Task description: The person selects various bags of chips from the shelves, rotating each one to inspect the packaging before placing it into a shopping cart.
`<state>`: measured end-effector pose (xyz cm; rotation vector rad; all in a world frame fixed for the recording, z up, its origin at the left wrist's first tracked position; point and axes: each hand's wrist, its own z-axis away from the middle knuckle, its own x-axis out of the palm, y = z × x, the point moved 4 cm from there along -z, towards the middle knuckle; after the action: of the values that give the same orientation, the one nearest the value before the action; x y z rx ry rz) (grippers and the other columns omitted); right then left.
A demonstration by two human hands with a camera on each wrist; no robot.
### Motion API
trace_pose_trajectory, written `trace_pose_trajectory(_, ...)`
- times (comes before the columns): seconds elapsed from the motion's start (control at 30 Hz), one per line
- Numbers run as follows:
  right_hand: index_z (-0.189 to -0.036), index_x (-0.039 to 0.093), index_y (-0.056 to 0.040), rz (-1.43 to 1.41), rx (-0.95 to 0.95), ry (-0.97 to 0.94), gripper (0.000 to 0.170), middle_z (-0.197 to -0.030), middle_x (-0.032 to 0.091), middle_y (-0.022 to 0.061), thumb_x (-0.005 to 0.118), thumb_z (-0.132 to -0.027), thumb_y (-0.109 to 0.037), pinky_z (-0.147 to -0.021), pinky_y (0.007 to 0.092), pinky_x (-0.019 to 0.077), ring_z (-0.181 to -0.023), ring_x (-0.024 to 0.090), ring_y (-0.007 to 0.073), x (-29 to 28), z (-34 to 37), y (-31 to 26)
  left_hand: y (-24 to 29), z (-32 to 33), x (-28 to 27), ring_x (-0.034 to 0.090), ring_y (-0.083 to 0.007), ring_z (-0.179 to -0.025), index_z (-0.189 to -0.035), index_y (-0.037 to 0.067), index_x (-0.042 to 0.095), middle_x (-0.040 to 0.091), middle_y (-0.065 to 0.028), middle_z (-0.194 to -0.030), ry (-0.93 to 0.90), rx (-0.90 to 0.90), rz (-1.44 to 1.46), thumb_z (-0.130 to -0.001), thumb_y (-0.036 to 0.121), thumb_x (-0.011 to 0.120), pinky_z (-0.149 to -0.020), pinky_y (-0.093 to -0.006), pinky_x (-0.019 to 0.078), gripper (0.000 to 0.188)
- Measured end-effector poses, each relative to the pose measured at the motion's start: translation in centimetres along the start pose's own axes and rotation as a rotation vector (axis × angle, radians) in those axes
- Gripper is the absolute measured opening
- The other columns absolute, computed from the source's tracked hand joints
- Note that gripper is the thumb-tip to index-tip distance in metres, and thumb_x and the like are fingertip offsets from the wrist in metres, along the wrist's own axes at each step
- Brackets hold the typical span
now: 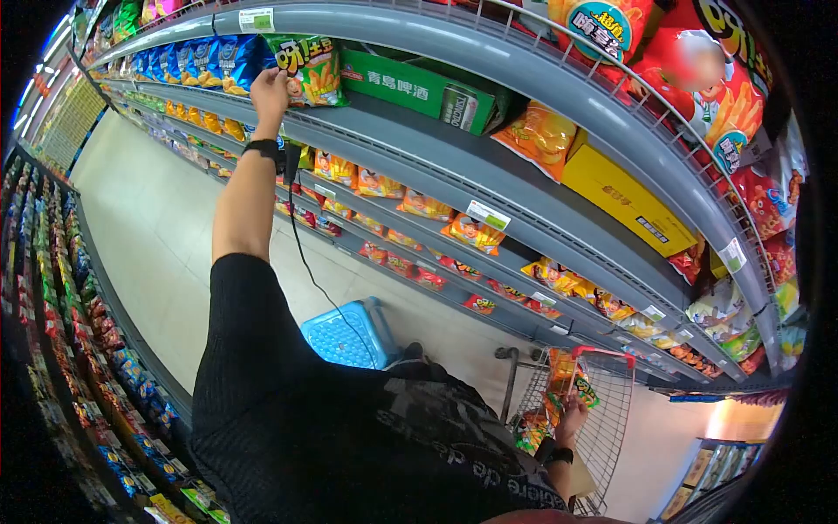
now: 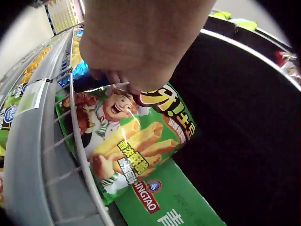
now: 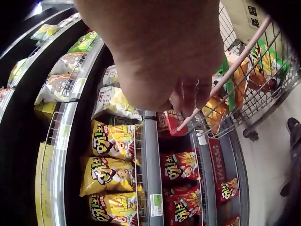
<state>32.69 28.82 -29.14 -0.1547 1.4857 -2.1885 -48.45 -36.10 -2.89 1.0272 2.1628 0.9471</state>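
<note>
A: Which step do we log?
B: Handling one green snack bag (image 1: pixel 319 79) at the shelf (image 1: pixel 384 144), as we judge it; our left hand (image 1: pixel 269 98) pinches its upper corner, fingers curled at the edge; the bag touches the shelf, so we note it as gripped, not lifted clear.

A: And what does the next move call for?
B: In our judgement, a firm hold on that corner, and enough height to clear the wire rail (image 2: pixel 87 174) if we lift it out; a light pinch could let the slick film slip.

A: Where does the bag lie against our hands?
B: Just below our left fingers, roughly upright; blue bags (image 1: pixel 205 61) beside it on one side, the green carton (image 1: pixel 397 83) close on the other; well apart from our right hand (image 1: pixel 572 417).

A: State of the right?
B: Down at the cart (image 1: pixel 604 353), next to another green-printed bag (image 1: pixel 587 389); whether we grasp that bag or merely touch it, we cannot tell; our wrist and palm hide much of the fingers.
</note>
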Motion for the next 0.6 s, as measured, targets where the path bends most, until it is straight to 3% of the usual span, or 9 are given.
trace_pose_trajectory(0.1,-0.089,0.060,-0.0121,-0.045,-0.144,-0.018,0.006,-0.073,0.056,-0.0059,0.063,-0.088,-0.018,-0.053,0.0211,0.0381,-0.063,0.052,0.0057,0.9,-1.6,1.6,2.9,2.8,-1.1,0.060,-0.0075,-0.066,-0.093,-0.004,0.067,0.068,-0.0047,-0.077,-0.022,0.105,0.053,-0.086,0.016,0.069,-0.063,-0.0239,0.0479,0.021)
trace_pose_trajectory(0.2,-0.090,0.064,0.0004,-0.001,-0.145,-0.091,0.016,-0.084,0.061,0.0042,0.069,-0.087,-0.015,-0.065,0.0292,0.0471,-0.073,0.056,0.0116,0.4,-4.0,2.8,4.7,4.9,-1.9,0.062,-0.0116,-0.079,-0.092,-0.003,0.067,0.069,-0.0085,-0.087,-0.047,0.221,0.068,-0.084,0.014,0.070,-0.067,-0.0264,0.0490,0.019)
trace_pose_trajectory(0.27,-0.088,0.063,-0.0001,-0.113,-0.165,-0.154,0.015,-0.083,0.061,0.0035,0.069,-0.087,-0.013,-0.063,0.0280,0.0470,-0.073,0.057,0.0122,2.5,-2.7,0.6,6.9,6.7,-2.9,0.062,-0.0138,-0.090,-0.089,-0.002,0.066,0.067,-0.0093,-0.095,-0.096,0.262,0.092,-0.083,0.008,0.070,-0.072,-0.0264,0.0502,0.012)
trace_pose_trajectory(0.4,-0.088,0.060,-0.0035,-0.112,-0.160,-0.240,0.014,-0.080,0.060,0.0018,0.066,-0.089,-0.016,-0.060,0.0230,0.0445,-0.070,0.057,0.0110,6.5,-0.1,-3.9,9.6,10.4,-3.9,0.063,-0.0188,-0.088,-0.089,-0.001,0.065,0.066,-0.0106,-0.096,-0.123,0.157,0.307,-0.080,-0.001,0.070,-0.079,-0.0273,0.0502,0.011)
trace_pose_trajectory(0.53,-0.088,0.060,-0.0062,-0.037,-0.144,-0.326,0.013,-0.079,0.059,0.0013,0.064,-0.090,-0.019,-0.054,0.0217,0.0401,-0.060,0.049,0.0076,8.1,-0.2,-5.7,15.8,13.7,-5.5,0.063,-0.0206,-0.085,-0.087,-0.001,0.064,0.066,-0.0108,-0.091,-0.047,0.428,0.262,-0.078,-0.004,0.068,-0.076,-0.0297,0.0498,0.010)
trace_pose_trajectory(0.6,-0.090,0.061,-0.0055,0.018,-0.208,-0.281,0.008,-0.083,0.059,0.0002,0.063,-0.090,-0.014,-0.052,0.0221,0.0398,-0.058,0.048,0.0074,10.8,1.1,-8.2,20.1,15.5,-6.4,0.063,-0.0210,-0.084,-0.085,0.000,0.064,0.066,-0.0108,-0.089,-0.063,0.434,0.337,-0.077,-0.004,0.068,-0.075,-0.0302,0.0490,0.010)
